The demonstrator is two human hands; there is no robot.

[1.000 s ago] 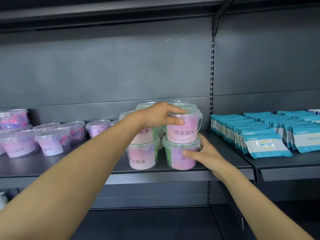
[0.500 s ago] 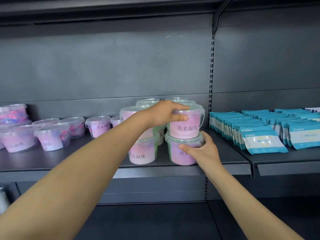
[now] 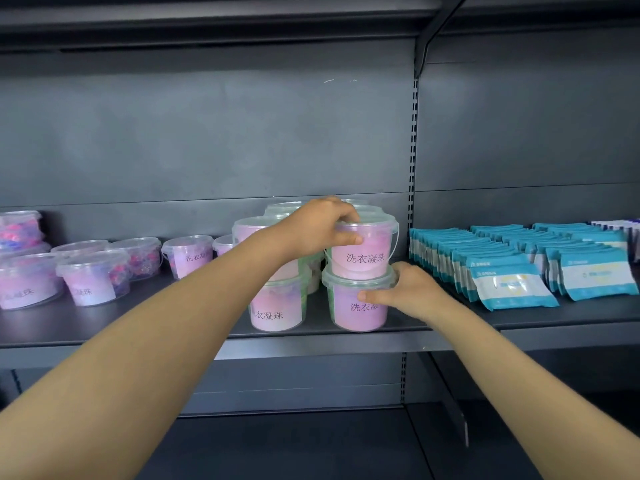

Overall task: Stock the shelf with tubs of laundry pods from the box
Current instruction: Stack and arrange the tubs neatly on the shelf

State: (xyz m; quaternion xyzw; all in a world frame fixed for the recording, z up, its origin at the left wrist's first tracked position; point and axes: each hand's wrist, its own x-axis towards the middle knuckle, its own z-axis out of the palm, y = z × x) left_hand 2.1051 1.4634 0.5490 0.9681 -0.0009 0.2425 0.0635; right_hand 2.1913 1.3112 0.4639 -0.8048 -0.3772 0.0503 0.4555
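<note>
Two stacks of clear tubs with pink labels stand at the front of the dark shelf (image 3: 346,341). My left hand (image 3: 322,226) grips the rim and lid of the upper tub (image 3: 367,258) of the right stack. My right hand (image 3: 401,292) holds the side of the lower tub (image 3: 356,313) beneath it, thumb across its front. The upper tub sits on the lower tub's lid. To the left, another stacked pair (image 3: 277,306) stands partly behind my left forearm. More tubs rise behind these stacks. The box is out of view.
Several smaller clear tubs (image 3: 93,282) of pink and purple pods fill the shelf's left part. Rows of teal and white packets (image 3: 512,282) cover the neighbouring shelf on the right. An upright slotted post (image 3: 414,150) divides the two bays. A lower shelf lies below.
Both hands keep their hold on the right stack. The view has shifted slightly, and the stack sits a little further back on the shelf than a second ago.
</note>
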